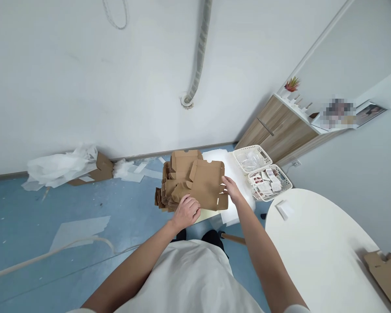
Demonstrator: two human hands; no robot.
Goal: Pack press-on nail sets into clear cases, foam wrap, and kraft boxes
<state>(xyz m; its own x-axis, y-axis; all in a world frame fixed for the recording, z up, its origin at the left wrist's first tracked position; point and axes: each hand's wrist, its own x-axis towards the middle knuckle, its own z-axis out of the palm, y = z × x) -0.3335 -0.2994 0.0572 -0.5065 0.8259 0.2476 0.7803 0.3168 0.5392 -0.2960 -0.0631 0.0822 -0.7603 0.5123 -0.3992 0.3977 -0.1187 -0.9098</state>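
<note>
Steadying a flat carton (208, 182) at twelve o'clock: right hand (230, 190) pinches its three-o'clock edge; left hand (185, 211) curls at its seven-o'clock corner, grip unclear; light, even tension should prevent creasing

— What colour is the flattened cardboard box (207, 184)?
— Plain brown, like the stacked cartons (184, 163).
— And the plastic baskets (260, 168)?
— Creamy white; the packets (266, 184) are white printed with red.
— The floor (130, 217)?
— Blue, flecked with pale specks.
— The cabinet (286, 126)?
— Streaky tan wood grain with a white top.
— The round table (313, 239)?
— Plain white.
</note>
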